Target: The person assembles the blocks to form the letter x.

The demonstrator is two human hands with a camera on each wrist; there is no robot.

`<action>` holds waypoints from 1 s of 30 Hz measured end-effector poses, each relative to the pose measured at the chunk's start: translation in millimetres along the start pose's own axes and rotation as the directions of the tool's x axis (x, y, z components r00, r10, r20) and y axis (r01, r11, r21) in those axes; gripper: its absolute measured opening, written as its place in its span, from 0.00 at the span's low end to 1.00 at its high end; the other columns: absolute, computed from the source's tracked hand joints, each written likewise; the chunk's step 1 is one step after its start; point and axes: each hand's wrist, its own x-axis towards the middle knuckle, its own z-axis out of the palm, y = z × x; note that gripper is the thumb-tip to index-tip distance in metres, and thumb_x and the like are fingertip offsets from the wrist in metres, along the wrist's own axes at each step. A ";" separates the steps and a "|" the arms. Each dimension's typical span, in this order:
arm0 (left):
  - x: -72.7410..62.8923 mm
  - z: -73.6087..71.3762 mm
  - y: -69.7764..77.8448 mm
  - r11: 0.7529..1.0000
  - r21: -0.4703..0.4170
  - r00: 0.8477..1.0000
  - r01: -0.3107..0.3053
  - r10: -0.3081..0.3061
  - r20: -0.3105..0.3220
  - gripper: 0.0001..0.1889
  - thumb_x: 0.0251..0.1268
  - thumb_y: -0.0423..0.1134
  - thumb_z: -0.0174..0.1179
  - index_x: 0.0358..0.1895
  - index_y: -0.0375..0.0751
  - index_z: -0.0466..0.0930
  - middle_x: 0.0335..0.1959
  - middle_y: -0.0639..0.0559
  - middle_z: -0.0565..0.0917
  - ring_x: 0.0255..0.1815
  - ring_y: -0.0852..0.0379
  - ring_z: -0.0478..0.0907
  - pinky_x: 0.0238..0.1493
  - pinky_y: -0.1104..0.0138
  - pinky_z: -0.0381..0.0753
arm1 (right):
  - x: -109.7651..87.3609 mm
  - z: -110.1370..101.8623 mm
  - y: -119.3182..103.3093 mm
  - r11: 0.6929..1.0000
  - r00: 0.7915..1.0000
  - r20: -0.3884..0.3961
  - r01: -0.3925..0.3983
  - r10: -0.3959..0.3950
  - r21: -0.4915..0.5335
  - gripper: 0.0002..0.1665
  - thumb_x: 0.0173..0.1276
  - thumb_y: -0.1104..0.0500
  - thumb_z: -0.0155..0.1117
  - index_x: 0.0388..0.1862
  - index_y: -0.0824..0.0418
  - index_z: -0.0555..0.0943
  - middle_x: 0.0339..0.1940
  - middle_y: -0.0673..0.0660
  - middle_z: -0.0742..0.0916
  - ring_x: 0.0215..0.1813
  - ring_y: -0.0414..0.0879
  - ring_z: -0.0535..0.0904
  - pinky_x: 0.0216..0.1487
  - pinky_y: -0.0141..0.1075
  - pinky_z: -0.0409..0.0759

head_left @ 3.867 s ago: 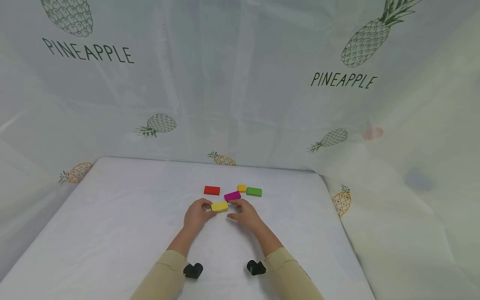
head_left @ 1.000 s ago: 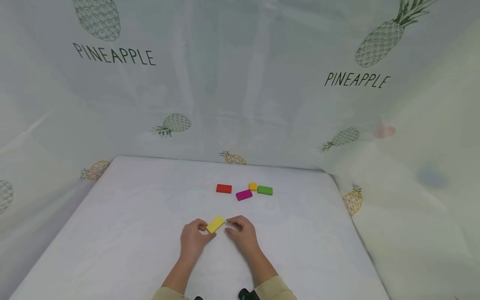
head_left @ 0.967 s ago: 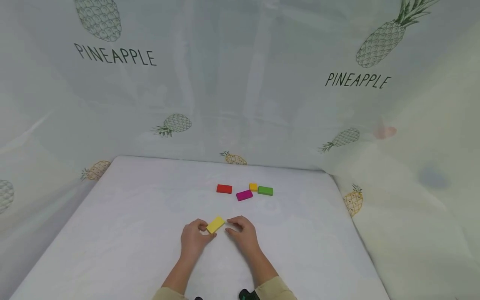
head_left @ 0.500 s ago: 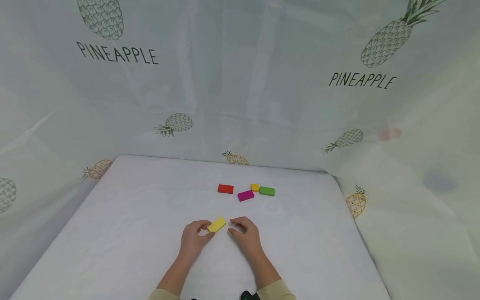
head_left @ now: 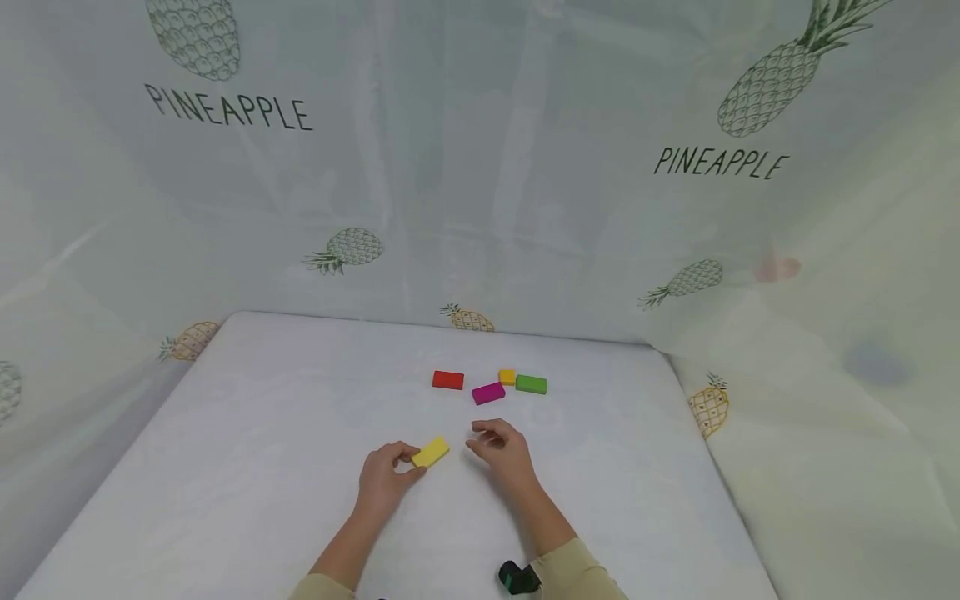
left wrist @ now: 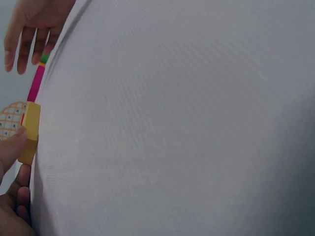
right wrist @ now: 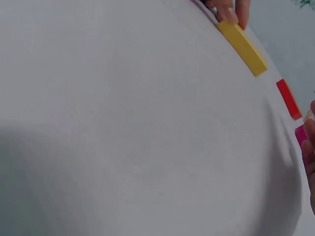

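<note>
A yellow rectangular block (head_left: 431, 452) lies near the middle of the table, pinched at its near left end between the thumb and fingers of my left hand (head_left: 385, 477). To the right, apart from that block, my right hand (head_left: 505, 450) hovers with loosely bent fingers and nothing in them. In the left wrist view the left thumb and fingers press on the yellow block (left wrist: 30, 132). Beyond the right hand lie a magenta block (head_left: 488, 393), a small orange-yellow block (head_left: 507, 377), a green block (head_left: 531, 384) and a red block (head_left: 447, 380).
A white cloth covers the table (head_left: 300, 400). Behind it and at both sides hangs a pale curtain (head_left: 465, 167) printed with pineapples. A black device (head_left: 517, 577) sits at the right wrist, by the sleeve (head_left: 577, 571).
The yellow block was brought nearer to me and turned askew, held by the left hand. Within the last half second the right hand moved away from it, rightward and forward.
</note>
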 end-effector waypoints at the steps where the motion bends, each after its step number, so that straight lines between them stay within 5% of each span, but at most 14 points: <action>1: -0.3 -1.1 0.4 1.000 -0.002 1.000 -0.001 0.001 -0.001 0.15 0.51 0.35 0.74 0.43 0.45 0.85 0.34 0.58 0.80 0.39 0.55 0.71 0.40 0.61 0.71 | 3.9 -4.4 -1.5 1.000 1.000 0.001 0.008 -0.008 0.001 0.20 0.62 0.53 0.72 0.52 0.55 0.84 0.45 0.48 0.84 0.47 0.46 0.76 0.46 0.34 0.78; 10: -1.1 -5.2 4.3 1.000 -0.011 1.000 0.012 -0.012 0.006 0.14 0.51 0.34 0.74 0.43 0.44 0.85 0.34 0.57 0.80 0.40 0.54 0.72 0.41 0.60 0.72 | 47.0 -41.7 -10.5 0.995 0.996 -0.031 0.086 -0.088 -0.055 0.20 0.61 0.58 0.73 0.52 0.61 0.84 0.46 0.55 0.84 0.47 0.49 0.78 0.49 0.38 0.78; 30: 0.1 0.0 -0.9 0.999 -0.021 0.999 0.046 -0.046 0.017 0.15 0.50 0.35 0.74 0.43 0.46 0.84 0.34 0.58 0.79 0.39 0.55 0.70 0.41 0.61 0.70 | 94.3 -70.4 5.7 0.986 0.997 -0.076 0.011 -0.024 -0.165 0.21 0.60 0.60 0.74 0.53 0.60 0.83 0.52 0.57 0.83 0.50 0.52 0.76 0.51 0.42 0.78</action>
